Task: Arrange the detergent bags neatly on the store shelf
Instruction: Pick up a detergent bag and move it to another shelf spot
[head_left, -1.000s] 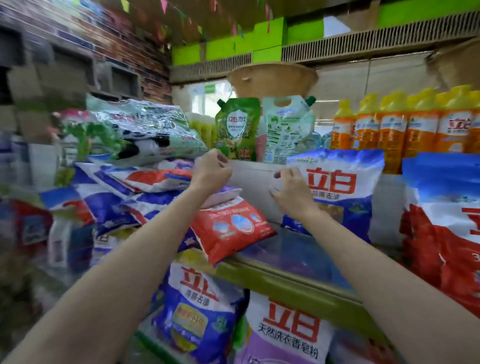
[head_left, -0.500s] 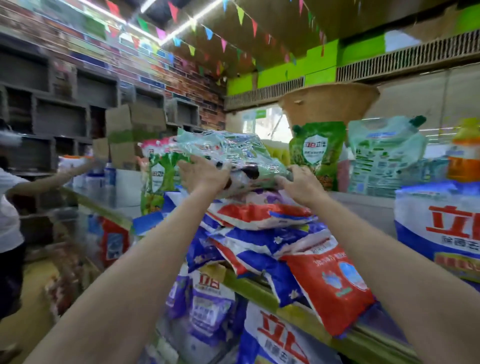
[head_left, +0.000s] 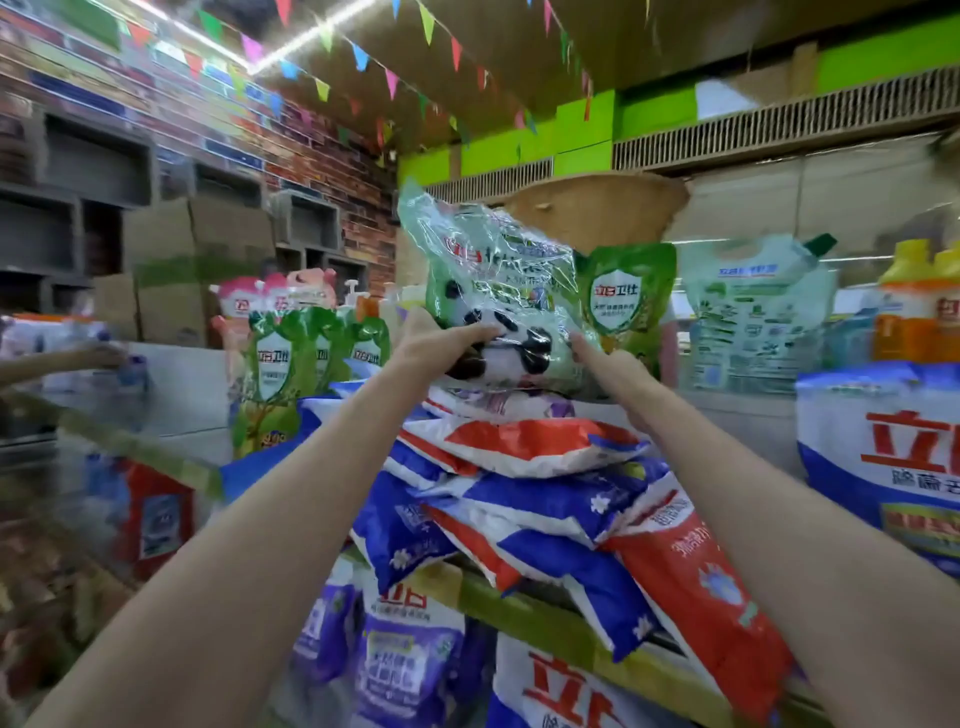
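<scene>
Since a moment ago: green panda bag (head_left: 498, 306) tipped up from lying flat, long axis now near upright, top edge toward the ceiling, lower end over the heaped detergent bags (head_left: 524, 467). My left hand (head_left: 441, 345) grips its lower edge; my right hand (head_left: 608, 369) seems to pinch the other corner, fingers blurred. Green-edged shelf (head_left: 545, 618); brick wall (head_left: 322, 150) at left.

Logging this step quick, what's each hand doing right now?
Left hand: grips the green panda bag at its lower edge.
Right hand: holds the same bag from the right.
</scene>
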